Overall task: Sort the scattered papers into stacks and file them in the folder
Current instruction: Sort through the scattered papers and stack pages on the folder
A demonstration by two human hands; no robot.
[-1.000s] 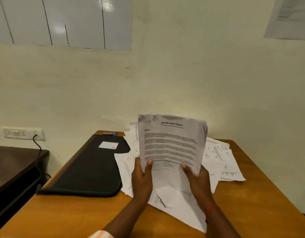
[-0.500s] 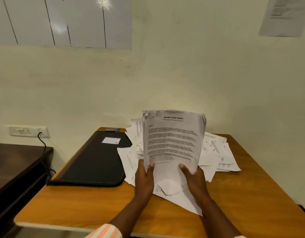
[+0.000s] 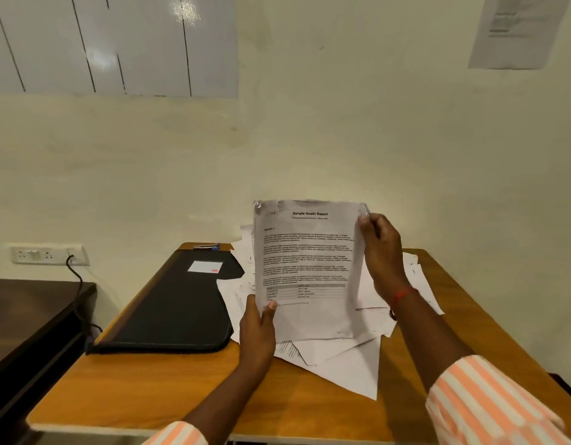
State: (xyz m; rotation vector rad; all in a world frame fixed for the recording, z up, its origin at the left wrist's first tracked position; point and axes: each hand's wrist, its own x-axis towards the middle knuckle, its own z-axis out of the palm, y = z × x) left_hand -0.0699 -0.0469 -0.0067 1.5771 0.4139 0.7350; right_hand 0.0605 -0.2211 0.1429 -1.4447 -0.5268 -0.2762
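Observation:
I hold a printed sheet headed "Sample Health Report" (image 3: 310, 261) upright above the table; more sheets may lie behind it. My left hand (image 3: 258, 326) pinches its lower left corner. My right hand (image 3: 382, 252) grips its upper right edge. Under and behind it lies a loose heap of scattered papers (image 3: 338, 361) on the wooden table (image 3: 168, 390). A closed black folder (image 3: 175, 309) with a small white label lies flat to the left of the heap, partly under some sheets.
A blue pen (image 3: 207, 247) lies at the table's far edge behind the folder. A dark side table (image 3: 24, 316) stands to the left, below a wall socket (image 3: 46, 254) with a plugged cable. The wall is right behind the table.
My right hand has moved from the sheet's lower edge up to its upper right edge. The sheet stands straighter and a little higher. My left hand stays at the lower left corner.

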